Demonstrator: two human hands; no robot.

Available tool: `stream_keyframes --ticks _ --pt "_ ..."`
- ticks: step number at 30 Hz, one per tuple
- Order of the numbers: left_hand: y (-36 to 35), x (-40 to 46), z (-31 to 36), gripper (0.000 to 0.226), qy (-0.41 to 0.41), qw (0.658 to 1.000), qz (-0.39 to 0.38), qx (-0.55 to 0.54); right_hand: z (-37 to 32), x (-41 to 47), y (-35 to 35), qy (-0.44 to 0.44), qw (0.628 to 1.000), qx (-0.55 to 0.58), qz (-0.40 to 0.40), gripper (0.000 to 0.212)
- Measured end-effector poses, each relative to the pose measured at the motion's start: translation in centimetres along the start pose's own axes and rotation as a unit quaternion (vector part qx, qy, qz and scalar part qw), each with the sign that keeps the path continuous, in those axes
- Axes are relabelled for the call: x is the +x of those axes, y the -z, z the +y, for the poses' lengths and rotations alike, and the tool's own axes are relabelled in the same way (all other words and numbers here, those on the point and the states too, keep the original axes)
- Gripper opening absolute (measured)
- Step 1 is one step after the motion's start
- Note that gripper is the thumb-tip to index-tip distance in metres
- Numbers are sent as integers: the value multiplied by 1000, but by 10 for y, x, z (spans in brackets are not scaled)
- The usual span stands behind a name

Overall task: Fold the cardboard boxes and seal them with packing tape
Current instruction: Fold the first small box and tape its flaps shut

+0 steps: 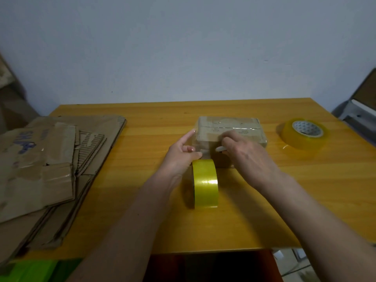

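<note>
Yellow tape roll [205, 183] stands before the box [231, 132]; left hand [183, 154] pinches its strip, right hand [244, 151] grips a white cutter [219, 148]. Sealing underway; next, probably sever the strip.

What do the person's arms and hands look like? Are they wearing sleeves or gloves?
Both arms are bare as far as the picture shows: no sleeves in sight. The left hand and the right hand wear no gloves, and I see no rings, watch or bracelets. The fingernails on the left hand look short and plain.
</note>
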State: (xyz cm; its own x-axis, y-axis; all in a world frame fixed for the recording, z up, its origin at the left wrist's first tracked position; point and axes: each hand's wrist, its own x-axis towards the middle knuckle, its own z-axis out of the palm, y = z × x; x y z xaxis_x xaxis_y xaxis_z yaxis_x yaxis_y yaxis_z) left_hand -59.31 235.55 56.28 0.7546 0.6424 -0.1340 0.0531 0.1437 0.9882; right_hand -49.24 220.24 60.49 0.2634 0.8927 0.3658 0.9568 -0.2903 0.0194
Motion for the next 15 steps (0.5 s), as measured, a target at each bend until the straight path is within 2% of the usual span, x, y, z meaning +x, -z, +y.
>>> stream_keyframes --ticks 4,5,7,9,11,13,15 --pt "4 0 0 73 6 999 -30 -19 23 -22 -4 -69 989 116 57 9" --pt "4 -1 1 73 8 999 -35 -19 27 -29 -10 -89 987 126 42 10" --pt "3 -2 2 73 13 999 -36 -13 32 -40 -26 -124 983 126 -58 11" --pt "3 -3 5 75 22 999 -38 -9 33 -46 -38 -164 962 146 -164 16" --pt "2 -5 7 75 33 998 -45 -1 35 -46 -39 -207 944 169 -193 23" --pt "2 -8 8 74 41 998 -52 10 35 -41 -35 -192 962 99 -169 27" --pt "2 -9 9 74 45 997 -52 21 28 -29 -25 -142 987 62 -31 20"
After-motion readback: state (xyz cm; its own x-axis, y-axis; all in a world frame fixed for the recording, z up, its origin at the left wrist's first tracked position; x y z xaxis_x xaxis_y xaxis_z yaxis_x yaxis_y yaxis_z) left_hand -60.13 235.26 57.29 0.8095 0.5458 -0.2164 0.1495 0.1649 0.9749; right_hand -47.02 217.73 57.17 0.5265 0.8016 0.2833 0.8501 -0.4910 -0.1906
